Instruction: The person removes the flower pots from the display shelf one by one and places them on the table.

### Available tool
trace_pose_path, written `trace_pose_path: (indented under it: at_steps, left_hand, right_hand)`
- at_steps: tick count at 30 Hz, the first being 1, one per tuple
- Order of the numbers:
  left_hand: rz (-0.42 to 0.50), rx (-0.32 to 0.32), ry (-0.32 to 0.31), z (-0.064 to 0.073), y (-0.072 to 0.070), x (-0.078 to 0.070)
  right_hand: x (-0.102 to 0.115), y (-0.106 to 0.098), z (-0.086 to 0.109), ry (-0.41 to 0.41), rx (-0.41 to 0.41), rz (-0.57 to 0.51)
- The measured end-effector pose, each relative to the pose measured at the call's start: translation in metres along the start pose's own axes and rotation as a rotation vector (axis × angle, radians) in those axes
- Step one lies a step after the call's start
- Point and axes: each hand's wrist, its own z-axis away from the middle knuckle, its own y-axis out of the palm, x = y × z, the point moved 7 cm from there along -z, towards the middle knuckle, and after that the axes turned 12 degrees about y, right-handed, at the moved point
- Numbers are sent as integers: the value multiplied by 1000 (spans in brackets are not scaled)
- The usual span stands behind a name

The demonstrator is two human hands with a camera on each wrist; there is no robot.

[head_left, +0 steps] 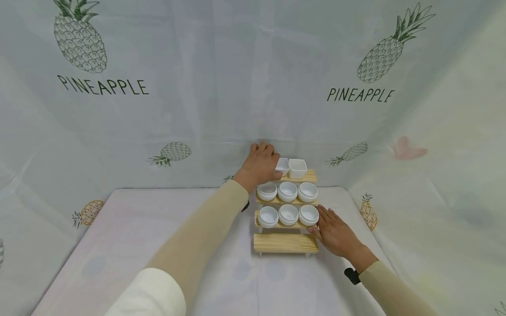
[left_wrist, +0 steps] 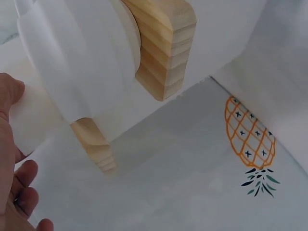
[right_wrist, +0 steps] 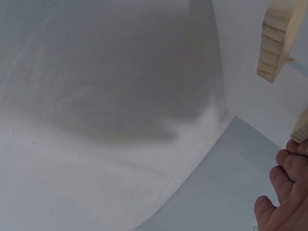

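Observation:
A tiered wooden rack [head_left: 285,242] stands on the table with small white dishes on it. Round white bowls [head_left: 288,214] fill the two middle tiers, three on each. On the top tier are a square white dish [head_left: 298,168] and another square dish [head_left: 282,165], partly covered by my left hand [head_left: 258,164]. That hand reaches over the tier's left end, its thumb and fingers around a white dish [left_wrist: 31,113], mostly hidden in the head view. My right hand [head_left: 336,232] rests with extended fingers against the rack's right side, beside the second tier from the front.
The front tier is bare wood. A pale tablecloth [head_left: 158,228] spreads around the rack. Behind it rises a backdrop [head_left: 237,87] printed with pineapples, close to my left hand; another cloth wall [head_left: 439,184] stands at the right.

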Motion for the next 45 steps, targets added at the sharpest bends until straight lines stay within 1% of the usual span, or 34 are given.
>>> trace_pose_path:
  at_steps: [7,10,17,22,25,28,32,35,39,42,45]
  left_hand:
    - [26,-81,32,13,-10,3]
    - [19,-119,50,18,-13,5]
    - [-37,-216,99,30,-20,6]
    - [-70,-261,117,41,-25,7]
    - [-74,-286,119,49,-29,9]
    - [-53,-320,120,60,-31,13]
    - [-41,-345,123,77,-33,20]
    - [-31,-335,117,92,-33,25]
    - [-4,-311,104,114,-29,32]
    - [-22,-310,104,129,-24,37]
    - [-58,-328,118,143,-20,39]
  right_hand:
    - [2,-3,0,-7,0,-2]
    - [3,-3,0,-8,4,-1]
    - [4,-5,2,-22,-1,-18]
    - [2,-4,3,-19,2,-20]
    - [1,-3,2,-23,1,-19]
    - [1,-2,0,-31,-3,-18]
    - [1,-2,-3,-38,-2,-12]
    - [1,0,-3,-37,9,-10]
    - [1,0,-3,-37,12,-13]
    - [1,-1,-3,-41,8,-18]
    - [1,-2,-2,-40,13,-25]
